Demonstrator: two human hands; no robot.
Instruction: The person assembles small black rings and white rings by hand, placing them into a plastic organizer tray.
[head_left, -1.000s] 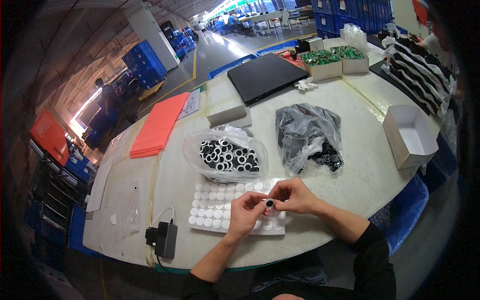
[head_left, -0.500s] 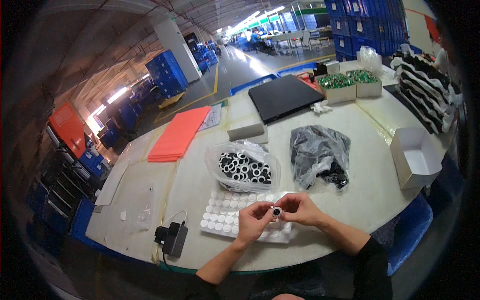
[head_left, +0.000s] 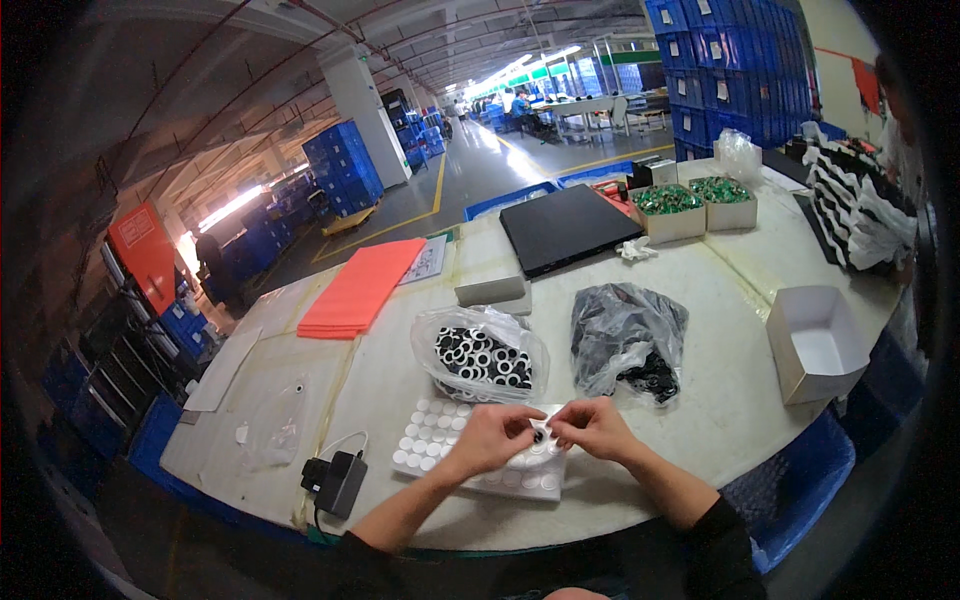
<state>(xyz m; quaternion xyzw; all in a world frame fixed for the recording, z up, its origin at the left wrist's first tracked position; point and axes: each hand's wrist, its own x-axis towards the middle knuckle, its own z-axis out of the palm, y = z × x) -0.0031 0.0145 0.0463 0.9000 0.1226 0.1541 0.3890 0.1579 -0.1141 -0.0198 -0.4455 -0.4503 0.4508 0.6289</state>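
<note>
My left hand (head_left: 490, 438) is closed, thumb and fingertips pinching a small round black-and-white piece (head_left: 540, 437). Close beside it, the fingers of my right hand (head_left: 594, 430) are pinched together near the piece; what lies between them is too small to make out. Both hands are over a white tray (head_left: 510, 492) holding rows of round white caps (head_left: 432, 434), and they cover part of it. Just beyond stands an open clear bag (head_left: 428, 335) full of black-and-white rings (head_left: 484, 358). To its right, a greyish plastic bag (head_left: 615, 320) holds small black parts (head_left: 655, 378).
A black adapter (head_left: 340, 484) with a cable lies left of the tray. An open white box (head_left: 822, 350) stands at the right. Farther back are orange sheets (head_left: 362, 288), a flat black panel (head_left: 570, 228) and boxes of green parts (head_left: 672, 205). A blue bin (head_left: 795, 490) sits beside the table's right edge.
My hands have lowered slightly toward the tray, and my right fingers have shifted against the piece. The view has tilted up a little. At the far right the striped black-and-white stack has shifted.
</note>
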